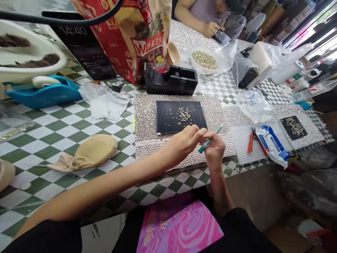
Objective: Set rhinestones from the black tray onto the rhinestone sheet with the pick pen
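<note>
My right hand (215, 151) is closed around a green pencil (205, 145), which slants up to the right with its pale tip at the top. Close against it, my left hand (190, 137) has its fingers pinched together. Whatever the left fingers hold is hidden or too small to make out. Just beyond both hands lies a black ridged tray (163, 119) with a loose scatter of small shiny rhinestones (184, 115) on it. Beneath the tray is a glittering silver mat (144, 123).
A black tape dispenser (171, 80) and a red paper bag (118, 38) stand behind the tray. Left are a beige cloth pouch (96, 150) and a blue dispenser (44, 93). Pliers (251, 140) and a wipes pack (272, 144) lie right. Another person's hand (210, 29) works opposite.
</note>
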Available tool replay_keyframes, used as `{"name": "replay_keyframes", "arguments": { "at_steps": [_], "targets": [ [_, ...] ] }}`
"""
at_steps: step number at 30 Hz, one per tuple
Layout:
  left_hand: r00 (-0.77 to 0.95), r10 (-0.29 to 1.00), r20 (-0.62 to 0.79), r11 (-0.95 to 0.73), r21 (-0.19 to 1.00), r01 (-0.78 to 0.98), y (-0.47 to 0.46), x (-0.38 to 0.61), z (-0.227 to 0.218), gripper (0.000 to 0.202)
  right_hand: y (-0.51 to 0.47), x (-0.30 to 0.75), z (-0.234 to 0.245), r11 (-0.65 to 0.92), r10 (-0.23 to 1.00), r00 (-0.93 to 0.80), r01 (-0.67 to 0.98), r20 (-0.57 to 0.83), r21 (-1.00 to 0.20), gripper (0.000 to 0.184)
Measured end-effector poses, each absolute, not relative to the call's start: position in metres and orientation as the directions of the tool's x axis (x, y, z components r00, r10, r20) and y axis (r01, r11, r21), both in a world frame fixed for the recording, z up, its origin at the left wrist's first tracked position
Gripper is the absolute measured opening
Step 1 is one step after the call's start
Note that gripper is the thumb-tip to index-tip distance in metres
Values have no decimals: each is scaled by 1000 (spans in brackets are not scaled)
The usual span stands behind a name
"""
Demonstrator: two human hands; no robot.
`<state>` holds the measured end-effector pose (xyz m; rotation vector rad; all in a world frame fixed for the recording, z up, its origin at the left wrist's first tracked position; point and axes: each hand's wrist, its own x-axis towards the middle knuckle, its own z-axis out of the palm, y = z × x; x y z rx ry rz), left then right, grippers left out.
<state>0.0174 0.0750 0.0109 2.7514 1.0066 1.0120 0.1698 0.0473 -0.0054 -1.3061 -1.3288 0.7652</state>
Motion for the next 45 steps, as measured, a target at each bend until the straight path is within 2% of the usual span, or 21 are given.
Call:
{"name": "replay_keyframes", "arguments": {
  "at_steps": [3, 6, 12, 19, 25, 33, 41, 45],
  "targets": [
    [626, 602, 495, -788, 241, 567, 77, 17, 12, 16, 49, 178, -8, 191, 954, 168, 299, 249, -935, 15],
    [662, 603, 445, -793, 249, 555, 78, 15, 14, 14, 50, 184, -7, 197, 960, 132, 311, 248, -930, 19],
    [676, 596, 435, -801, 253, 543, 78, 13, 22, 16, 53, 190, 5, 221, 967, 58, 294, 248, -930, 20],
    [661, 614, 431, -788, 281, 549, 82, 7, 30, 14, 53, 198, 12, 233, 966, 41, 295, 256, -927, 10],
    [623, 690, 368, -722, 296, 625, 87, 0, 39, 16, 53, 205, 11, 224, 957, 106, 318, 269, -921, 11],
    [519, 725, 453, -666, 265, 698, 97, -18, 47, 22, 56, 223, 10, 274, 877, 316, 288, 362, -917, 20],
    [501, 754, 424, -635, 276, 722, 102, -20, 45, 19, 59, 225, 9, 346, 864, 288, 255, 412, -903, 31],
    [498, 776, 387, -613, 274, 742, 104, -21, 45, 18, 60, 219, 9, 381, 839, 302, 266, 452, -886, 46]
  ]
}}
